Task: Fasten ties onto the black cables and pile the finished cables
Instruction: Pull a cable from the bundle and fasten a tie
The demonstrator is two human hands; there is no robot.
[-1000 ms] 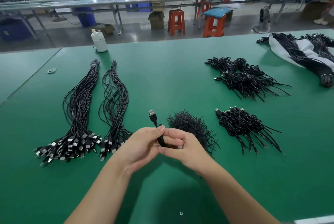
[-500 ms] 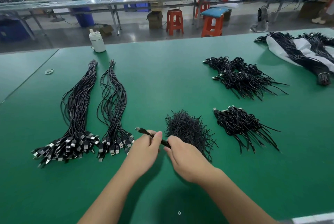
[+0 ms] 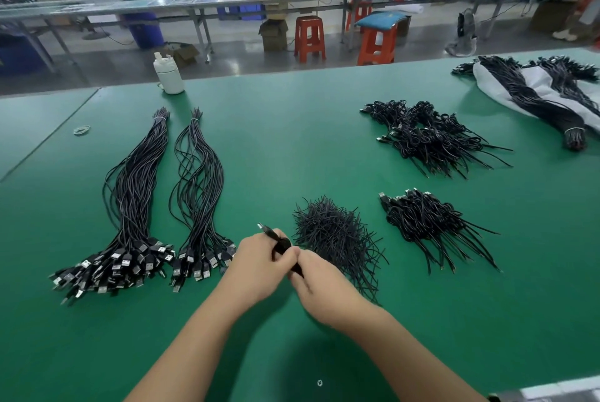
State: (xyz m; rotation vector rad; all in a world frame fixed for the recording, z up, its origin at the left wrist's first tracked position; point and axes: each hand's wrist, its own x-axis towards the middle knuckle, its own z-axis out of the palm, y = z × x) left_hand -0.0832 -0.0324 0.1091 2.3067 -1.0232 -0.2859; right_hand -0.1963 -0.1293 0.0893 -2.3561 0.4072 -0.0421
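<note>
A flat green bench (image 3: 292,129) with a smooth matte top carries everything. At its far right a long banded cable bundle (image 3: 532,99) lies across a pale grey sheet (image 3: 487,83). On the left lie two straight bundles of thin black cables, the outer bundle (image 3: 130,194) and the inner bundle (image 3: 201,187), each banded at the far end and fanning into metal-tipped plugs at the near end. To the right sit two heaps of coiled, tied cables: the far pile (image 3: 431,138) and the near pile (image 3: 425,223), loose tails pointing right. Between the inner bundle and the near pile is a bristly mound of short black ties (image 3: 334,236). Just left of that mound, both hands meet over one coiled cable (image 3: 282,244): the left hand (image 3: 259,263) curls round the coil, its plug end poking out up-left past the knuckles, while the right hand (image 3: 319,283) pinches the same coil from the right, fingertips touching the left hand. A white plastic bottle (image 3: 168,73) stands at the far edge, and a small pale rubber band (image 3: 81,130) lies well to the left.
</note>
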